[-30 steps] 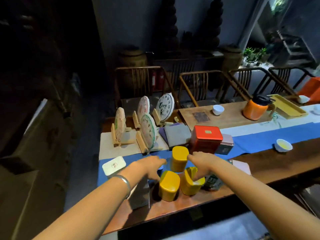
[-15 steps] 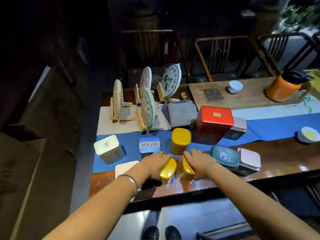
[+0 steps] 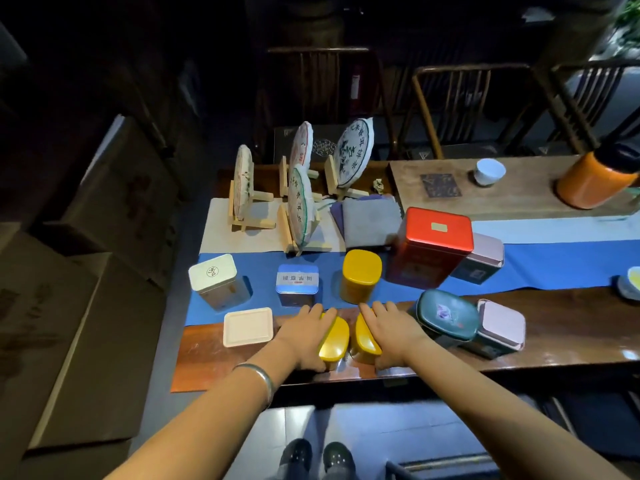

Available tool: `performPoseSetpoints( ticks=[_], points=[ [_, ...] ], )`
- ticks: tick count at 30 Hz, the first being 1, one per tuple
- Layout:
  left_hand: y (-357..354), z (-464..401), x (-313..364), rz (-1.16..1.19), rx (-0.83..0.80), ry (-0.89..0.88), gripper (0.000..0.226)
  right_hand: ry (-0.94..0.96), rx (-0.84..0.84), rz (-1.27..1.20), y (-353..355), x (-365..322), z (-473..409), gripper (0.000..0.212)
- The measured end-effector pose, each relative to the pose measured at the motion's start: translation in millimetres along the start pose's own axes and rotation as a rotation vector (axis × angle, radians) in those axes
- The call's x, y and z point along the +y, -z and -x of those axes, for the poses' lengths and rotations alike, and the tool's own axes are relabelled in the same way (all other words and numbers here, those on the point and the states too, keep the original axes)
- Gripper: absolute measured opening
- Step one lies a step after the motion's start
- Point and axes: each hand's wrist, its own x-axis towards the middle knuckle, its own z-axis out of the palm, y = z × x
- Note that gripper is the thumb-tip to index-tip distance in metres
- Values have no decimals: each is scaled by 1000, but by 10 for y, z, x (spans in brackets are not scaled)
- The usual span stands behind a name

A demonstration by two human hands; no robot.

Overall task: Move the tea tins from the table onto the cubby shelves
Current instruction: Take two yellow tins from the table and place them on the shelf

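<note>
the left hand [image 3: 304, 336] lies over the top and outer side of a yellow tin [image 3: 334, 339], fingers curled down its far side and thumb at its near edge, gripping it. the right hand [image 3: 391, 332] grips a second yellow tin [image 3: 363, 337] the same way, in mirror. the two tins stand just beside each other on the bare wood at the near edge of the table [image 3: 571, 327], with a narrow gap between them. a metal bangle [image 3: 258, 377] circles the left wrist.

just behind the hands, a third yellow tin [image 3: 360, 277] stands upright on the blue runner [image 3: 554, 268]. to its left on the runner sits a small blue tin [image 3: 298, 282] with printed characters on the lid, and further left a white tin [image 3: 216, 278] with a round mark on top. a flat cream tin [image 3: 247, 325] lies on the wood near the left hand. to the right of the right hand a dark teal tin [image 3: 446, 315] with a rounded lid touches a tin with a pink lid [image 3: 500, 323]. behind them a tall red tin [image 3: 431, 244] stands on the runner, with another pink-lidded tin [image 3: 483, 258] close against its right side.

further back, four round tea cakes [image 3: 299, 206] stand on edge in small wooden stands on a pale mat, beside a folded grey cloth [image 3: 369, 221]. a white cup [image 3: 488, 171] and an orange jar [image 3: 594, 178] rest on a raised wooden board. the cubby shelves are not in view.
</note>
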Motion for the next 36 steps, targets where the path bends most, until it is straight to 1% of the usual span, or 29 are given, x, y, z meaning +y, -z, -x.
performPoseSetpoints(
  ticks=[3, 6, 8, 12, 15, 19, 24, 27, 30, 33, 36],
  points=[
    [-56, 34, 18, 78, 39, 23, 89, 36, 31, -41, -32, 7, 37, 109],
    [-83, 102, 6, 111, 66, 52, 87, 57, 54, -97, -54, 37, 51, 101],
    [-103, 171, -1, 135, 71, 89, 86, 73, 68, -124, -76, 55, 52, 101],
    [-169, 398, 7, 178, 50, 152, 97, 122, 89, -152, -145, 10, 57, 106],
    [-232, 624, 56, 227, 37, 199, 88, 143, 99, -169, -200, -96, 98, 108],
    [-358, 917, 140, 273, 66, 255, 73, 217, 74, -162, -266, -283, 171, 108],
    [-527, 1462, 5, 393, 23, 291, 71, 316, -10, -163, -206, -602, 314, 106],
    [-674, 1922, -102, 454, 13, 369, 69, 381, -73, -197, -105, -930, 390, 101],
    [-859, 2575, -219, 576, 90, 460, 72, 524, -90, -251, 48, -1499, 478, 96],
    [-1028, 3338, -318, 678, 176, 561, 79, 665, -67, -211, 248, -2230, 587, 98],
    [-1109, 4234, -427, 709, 267, 715, 92, 792, -68, -150, 520, -3119, 725, 102]
  ],
)
